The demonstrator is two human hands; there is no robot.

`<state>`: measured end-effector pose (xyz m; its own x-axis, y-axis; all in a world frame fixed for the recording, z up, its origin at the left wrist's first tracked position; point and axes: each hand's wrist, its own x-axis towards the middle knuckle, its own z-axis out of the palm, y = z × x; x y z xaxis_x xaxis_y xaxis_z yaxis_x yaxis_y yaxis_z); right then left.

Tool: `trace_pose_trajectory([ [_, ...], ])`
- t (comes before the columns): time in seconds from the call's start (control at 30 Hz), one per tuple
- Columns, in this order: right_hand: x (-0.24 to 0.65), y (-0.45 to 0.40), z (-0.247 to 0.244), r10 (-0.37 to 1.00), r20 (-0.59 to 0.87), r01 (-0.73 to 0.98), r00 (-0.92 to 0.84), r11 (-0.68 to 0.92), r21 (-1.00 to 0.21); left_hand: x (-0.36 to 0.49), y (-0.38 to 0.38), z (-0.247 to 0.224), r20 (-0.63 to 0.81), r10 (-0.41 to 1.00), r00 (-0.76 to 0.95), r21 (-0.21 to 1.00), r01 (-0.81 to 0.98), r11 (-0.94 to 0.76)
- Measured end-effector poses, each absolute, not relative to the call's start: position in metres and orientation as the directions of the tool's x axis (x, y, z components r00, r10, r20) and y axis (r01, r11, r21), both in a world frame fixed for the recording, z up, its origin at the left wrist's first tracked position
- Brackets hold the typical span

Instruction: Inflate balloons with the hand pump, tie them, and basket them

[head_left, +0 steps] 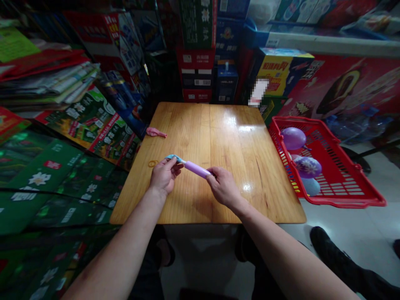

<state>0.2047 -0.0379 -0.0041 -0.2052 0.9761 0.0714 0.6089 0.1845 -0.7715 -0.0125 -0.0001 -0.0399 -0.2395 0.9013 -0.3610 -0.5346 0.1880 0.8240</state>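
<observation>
My left hand (165, 175) pinches a limp blue balloon (173, 157) between thumb and fingers. In my right hand (222, 183) is a purple balloon pump (197, 169), gripped at its near right end. The pump's pale nozzle points left and meets the blue balloon's neck; how deep it sits inside, I cannot tell. Both hands are above the wooden table (203, 208). Left of my left hand lie yellowish rubber bands (153, 163). Farther back, by the table's left edge, rests a flat pink balloon (155, 132).
A red plastic basket (343, 175) stands at the table's right with inflated balloons inside, among them a purple balloon (293, 138). Stacked green boxes (40, 179) crowd the left side, and more cartons (196, 75) line the back. A dark shoe (325, 243) is on the floor at right.
</observation>
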Motion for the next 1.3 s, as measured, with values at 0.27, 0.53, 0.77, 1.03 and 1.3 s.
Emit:
trace_pose_trajectory([
  [0.27, 0.200, -0.039, -0.002, 0.977, 0.039, 0.534, -0.211, 0.149, -0.832, -0.011, -0.003, -0.036, -0.353, 0.913, -0.205, 0.808, -0.559, 0.187],
  [0.53, 0.196, -0.042, -0.007, 0.978, 0.085, 0.516, -0.191, 0.174, -0.839, -0.013, -0.003, -0.031, -0.391, 0.910, -0.139, 0.732, -0.646, 0.216],
  [0.77, 0.197, -0.042, -0.008, 0.976, 0.094, 0.483, -0.196, 0.179, -0.857, -0.013, -0.004, -0.029, -0.456, 0.889, -0.029, 0.626, -0.721, 0.298],
  [1.03, 0.197, -0.044, -0.004, 0.970, 0.144, 0.490, -0.195, 0.223, -0.843, -0.013, -0.005, -0.030, -0.441, 0.897, -0.016, 0.597, -0.751, 0.281],
  [1.3, 0.197, -0.046, -0.003, 0.978, 0.046, 0.482, -0.203, 0.141, -0.865, -0.012, -0.005, -0.032, -0.429, 0.903, 0.003, 0.607, -0.739, 0.291],
])
